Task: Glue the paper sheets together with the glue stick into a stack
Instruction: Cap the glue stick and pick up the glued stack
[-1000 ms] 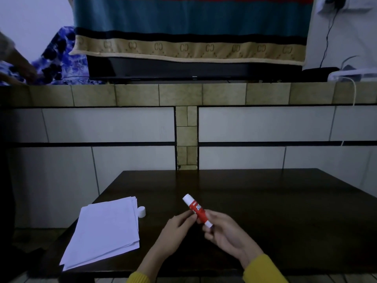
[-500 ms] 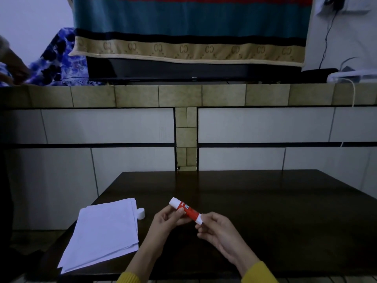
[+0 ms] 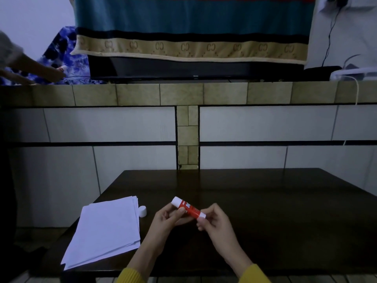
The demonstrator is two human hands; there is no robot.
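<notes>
A red and white glue stick (image 3: 188,207) is held above the dark table (image 3: 265,211), tilted with its white open end up and to the left. My left hand (image 3: 168,218) grips its middle from below. My right hand (image 3: 214,223) pinches its lower right end with the fingertips. A loose stack of white paper sheets (image 3: 106,229) lies on the table's left front corner, hanging a little over the edge. The small white cap (image 3: 142,211) of the glue stick stands on the table right beside the paper's far right corner.
A tiled counter (image 3: 183,94) runs behind the table, with a striped cloth (image 3: 191,27) draped over a dark screen. Another person's hand (image 3: 30,72) rests on blue patterned fabric at the far left. A white device with a cable (image 3: 355,74) sits at the right.
The glue stick has swung from steeply upright to a flatter tilt and shifted left. My left hand has closed around its middle, while my right hand stays on the lower end.
</notes>
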